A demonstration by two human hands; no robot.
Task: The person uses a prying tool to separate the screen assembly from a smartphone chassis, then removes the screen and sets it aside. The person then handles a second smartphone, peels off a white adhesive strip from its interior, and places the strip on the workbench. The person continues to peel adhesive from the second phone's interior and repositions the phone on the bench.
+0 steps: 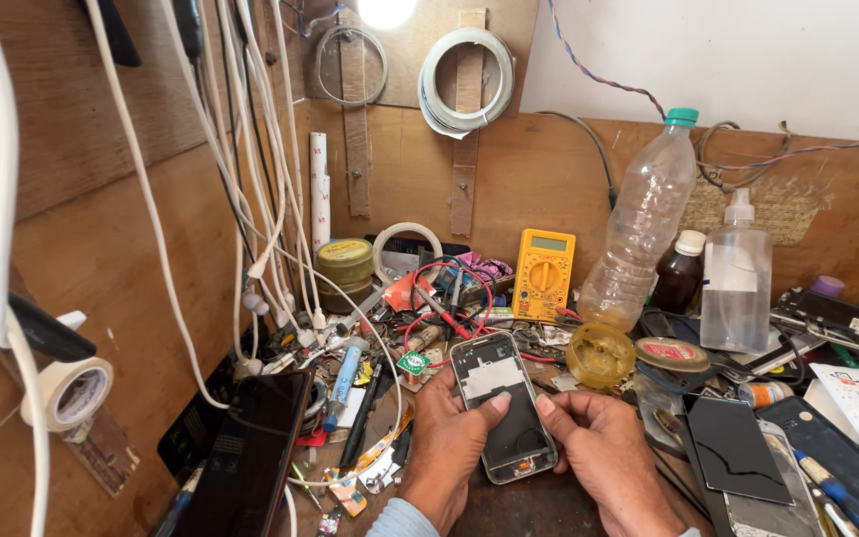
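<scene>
Both the left hand (446,438) and right hand (603,443) clamp the opened phone (504,406), seemingly light and fragile, best gripped by its edges, with a yellow meter (544,273) at twelve o'clock.

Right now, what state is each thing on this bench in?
Phone: back open, held flat by both hands.
Left hand: grip on phone's left edge.
Right hand: grip on phone's right edge.
Plastic bottle: capped, leaning.
Meter: propped upright.
Tape roll: hanging.
</scene>
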